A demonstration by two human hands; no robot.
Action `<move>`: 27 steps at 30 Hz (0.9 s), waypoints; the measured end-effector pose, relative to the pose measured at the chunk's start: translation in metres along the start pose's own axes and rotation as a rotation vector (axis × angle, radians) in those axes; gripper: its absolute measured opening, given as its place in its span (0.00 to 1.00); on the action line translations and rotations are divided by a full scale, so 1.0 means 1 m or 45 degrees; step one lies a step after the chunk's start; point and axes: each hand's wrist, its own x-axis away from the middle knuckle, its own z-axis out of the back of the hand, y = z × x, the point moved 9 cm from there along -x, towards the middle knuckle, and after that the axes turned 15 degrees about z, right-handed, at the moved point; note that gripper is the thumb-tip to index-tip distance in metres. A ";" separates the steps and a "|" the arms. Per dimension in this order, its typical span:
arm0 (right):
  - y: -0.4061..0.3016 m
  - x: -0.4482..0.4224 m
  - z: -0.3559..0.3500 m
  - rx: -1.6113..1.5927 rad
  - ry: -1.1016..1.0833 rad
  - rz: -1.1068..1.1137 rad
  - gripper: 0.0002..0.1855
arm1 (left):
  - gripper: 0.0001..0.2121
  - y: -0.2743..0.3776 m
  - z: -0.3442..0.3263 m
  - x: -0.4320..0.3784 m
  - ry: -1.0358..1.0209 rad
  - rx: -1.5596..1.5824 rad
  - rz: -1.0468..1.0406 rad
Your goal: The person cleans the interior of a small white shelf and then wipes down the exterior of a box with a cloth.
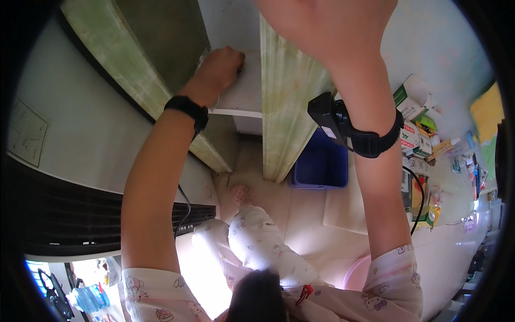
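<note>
My left hand [225, 66] reaches into an open cabinet with green marbled edges, just above its white shelf [241, 96]. The fingers are curled; a small dark thing shows at them, too little of it to name. Some clear or white film lies by the wrist. My right hand [318, 20] is raised at the top edge, close to the camera and cut off by the frame, near the green marbled panel [281, 100]. Its fingers are out of view. Both wrists wear black straps, the right one with a black device [328, 120].
A blue plastic bin [322, 161] stands on the tiled floor right of the panel. Boxes and small items crowd a white surface [450, 205] at the right. A large white appliance with a black grille [80, 217] stands left. A pink tub [358, 273] is below.
</note>
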 end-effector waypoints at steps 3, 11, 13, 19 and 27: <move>-0.002 -0.002 -0.001 -0.021 -0.063 -0.047 0.09 | 0.07 -0.020 -0.023 -0.029 0.053 0.005 0.028; 0.000 -0.002 -0.001 -0.089 -0.148 -0.167 0.08 | 0.11 0.011 -0.007 0.006 -0.476 0.050 -0.099; 0.006 0.000 -0.007 -0.140 -0.213 -0.250 0.08 | 0.09 0.029 0.013 0.021 -0.462 0.143 -0.160; 0.012 0.009 -0.023 -0.242 -0.375 -0.337 0.07 | 0.11 0.032 -0.007 0.001 -0.363 0.021 -0.202; 0.005 0.004 -0.021 -0.342 -0.546 -0.307 0.07 | 0.09 0.017 -0.051 -0.070 -0.330 0.107 0.013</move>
